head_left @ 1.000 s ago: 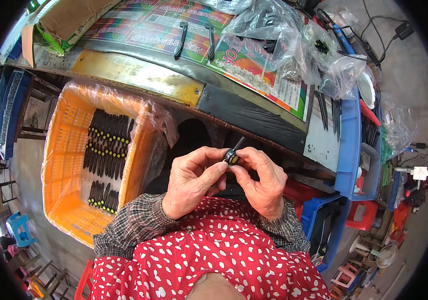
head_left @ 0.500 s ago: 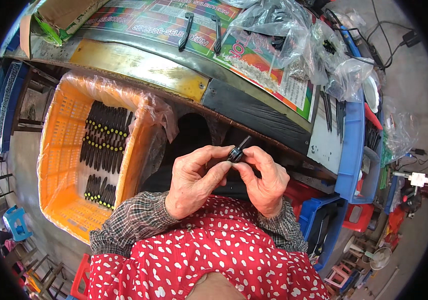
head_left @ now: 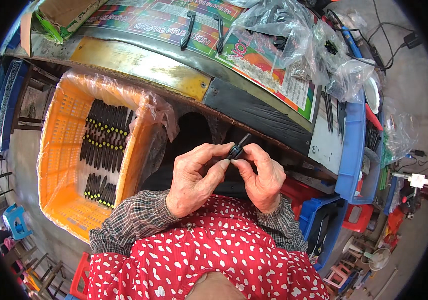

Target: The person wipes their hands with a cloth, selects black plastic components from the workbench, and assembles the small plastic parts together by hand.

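Note:
Over my lap, in front of the bench edge, both hands hold one small black plastic part (head_left: pixel 235 151) with a thin rod pointing up and to the right. My left hand (head_left: pixel 198 177) pinches it from the left between thumb and fingers. Thumb and fingers of my right hand (head_left: pixel 261 179) close on it from the right. The fingertips hide much of the part, so its exact kind does not show. Left of my hands, an orange basket (head_left: pixel 56 160) lined with clear plastic holds rows of slim black pieces (head_left: pixel 105 132) with yellow dots.
Two black handle-like pieces (head_left: pixel 188 31) lie on printed cardboard (head_left: pixel 164 25) on the bench. Clear plastic bags (head_left: pixel 294 37) with dark parts sit at the far right. A blue bin (head_left: pixel 350 160) stands beside the bench's right end, a blue crate (head_left: pixel 319 225) below it.
My right hand has shifted slightly left and my fingers have moved a little on the part. Both hands keep hold of it.

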Tool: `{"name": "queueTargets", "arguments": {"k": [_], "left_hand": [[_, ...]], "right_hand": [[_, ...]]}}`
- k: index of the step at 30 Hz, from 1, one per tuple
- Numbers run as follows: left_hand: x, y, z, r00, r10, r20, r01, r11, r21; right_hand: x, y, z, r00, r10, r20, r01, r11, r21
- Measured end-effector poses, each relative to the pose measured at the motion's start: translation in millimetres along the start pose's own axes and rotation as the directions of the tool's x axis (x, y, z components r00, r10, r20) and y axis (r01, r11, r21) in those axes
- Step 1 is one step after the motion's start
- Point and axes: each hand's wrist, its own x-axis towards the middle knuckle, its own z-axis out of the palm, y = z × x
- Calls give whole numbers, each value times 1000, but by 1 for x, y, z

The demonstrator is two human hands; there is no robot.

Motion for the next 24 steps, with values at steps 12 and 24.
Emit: {"name": "queueTargets", "arguments": {"k": [12,24], "left_hand": [[2,5,-1,999,39,10,-40,996,79],[2,7,1,1000,19,-2,-19,999,40]], "right_hand": [[0,1,7,1000,8,-20,-7,1000,3],[3,2,15,996,66,-62,-66,998,1]]}}
